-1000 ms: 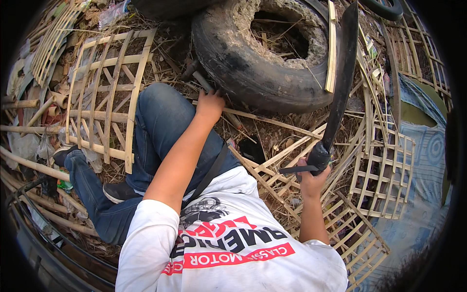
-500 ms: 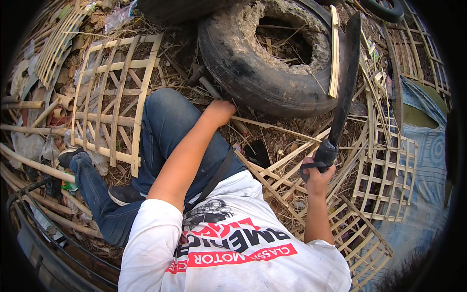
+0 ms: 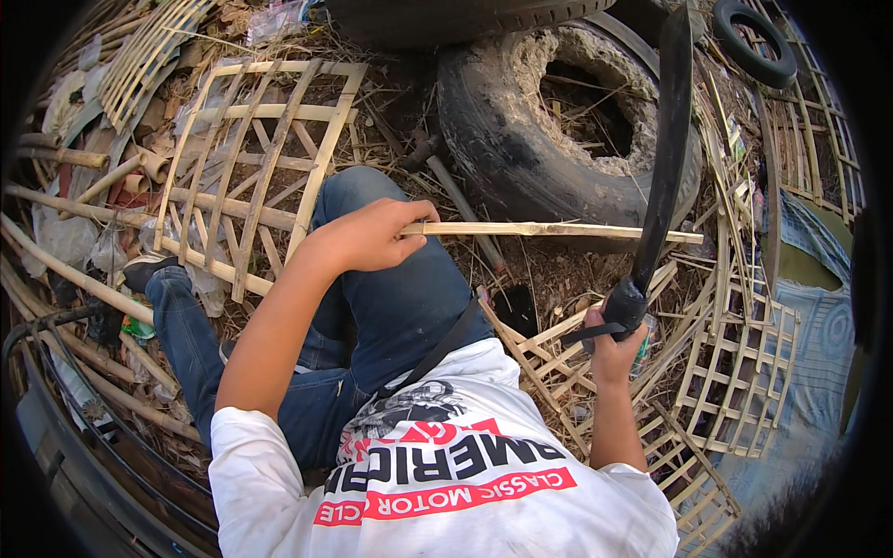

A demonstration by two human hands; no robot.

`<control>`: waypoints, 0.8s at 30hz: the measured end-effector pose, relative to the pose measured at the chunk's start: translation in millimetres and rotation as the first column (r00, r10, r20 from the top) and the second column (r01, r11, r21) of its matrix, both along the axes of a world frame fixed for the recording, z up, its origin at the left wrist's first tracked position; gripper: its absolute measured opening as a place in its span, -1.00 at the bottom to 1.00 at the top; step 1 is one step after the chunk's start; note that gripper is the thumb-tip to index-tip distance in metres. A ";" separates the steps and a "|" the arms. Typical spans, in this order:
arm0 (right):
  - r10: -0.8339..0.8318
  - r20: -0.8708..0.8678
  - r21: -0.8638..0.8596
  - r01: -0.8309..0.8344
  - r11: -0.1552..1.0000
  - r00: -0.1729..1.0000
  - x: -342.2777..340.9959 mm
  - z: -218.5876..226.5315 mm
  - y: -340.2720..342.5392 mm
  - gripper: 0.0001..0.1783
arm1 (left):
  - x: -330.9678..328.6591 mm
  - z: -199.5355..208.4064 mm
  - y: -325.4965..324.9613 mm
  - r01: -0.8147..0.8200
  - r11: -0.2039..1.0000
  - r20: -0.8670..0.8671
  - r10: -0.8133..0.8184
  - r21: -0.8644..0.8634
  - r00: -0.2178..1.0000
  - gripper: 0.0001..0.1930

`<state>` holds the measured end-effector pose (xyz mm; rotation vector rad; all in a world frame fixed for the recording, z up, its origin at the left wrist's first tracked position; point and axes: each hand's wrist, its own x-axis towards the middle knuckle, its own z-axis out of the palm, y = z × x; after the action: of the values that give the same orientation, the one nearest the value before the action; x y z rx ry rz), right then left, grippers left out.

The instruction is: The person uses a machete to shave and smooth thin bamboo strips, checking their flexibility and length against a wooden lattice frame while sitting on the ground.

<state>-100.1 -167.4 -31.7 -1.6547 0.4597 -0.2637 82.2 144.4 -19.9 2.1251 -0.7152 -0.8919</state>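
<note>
My left hand [image 3: 377, 234] is closed round one end of a split bamboo strip [image 3: 549, 229]. The strip lies level above my bent knee and reaches right, in front of the tyre, to the machete. My right hand [image 3: 614, 339] grips the dark-wrapped handle of a machete [image 3: 666, 158], a black strap hanging at the grip. Its long dark blade points away and up, crossing the strip near its far end. Beyond the strip lies a worn tyre [image 3: 484, 139] with rough, crusted material round its hole. A hammer-like tool with a metal handle [image 3: 465, 209] rests on the ground beside it.
Woven bamboo lattice panels stand at the left [image 3: 256, 158] and lie at the right [image 3: 739, 372]. Bamboo poles [image 3: 84, 279] and a black metal frame [image 3: 56, 321] are at the lower left. A smaller tyre [image 3: 755, 42] is far right, above a blue patterned cloth [image 3: 800, 344].
My left hand has come up and left, now with the bamboo strip held level. The strip seen upright against the tyre is gone from there. The machete stays raised in my right hand.
</note>
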 end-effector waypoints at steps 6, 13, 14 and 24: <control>0.104 -0.013 -0.105 -0.105 0.989 0.995 12.6 1.8 16.0 -0.80 | 5.8 -26.9 -3.3 -0.066 0.960 0.293 0.149 -0.273 0.945 -0.63; 0.113 -0.170 -0.105 -0.132 0.986 0.979 3.9 -28.6 21.7 -0.81 | 14.5 -50.6 -51.3 -0.119 0.992 0.214 0.124 -0.040 0.969 -0.60; 0.114 -0.189 -0.093 -0.133 0.987 0.975 4.2 -29.2 24.1 -0.82 | 14.3 -51.9 -55.9 -0.105 0.986 0.247 0.136 -0.133 0.959 -0.58; 0.140 -0.351 -0.024 -0.159 0.987 0.926 41.3 -33.9 27.3 -0.80 | 70.4 -57.6 -58.2 -0.060 0.974 -0.588 -0.083 -0.220 0.805 -0.30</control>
<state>-58.8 -140.2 -65.6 -1.7843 0.5916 0.1372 152.6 86.2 -77.6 1.5031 -0.4672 -1.3297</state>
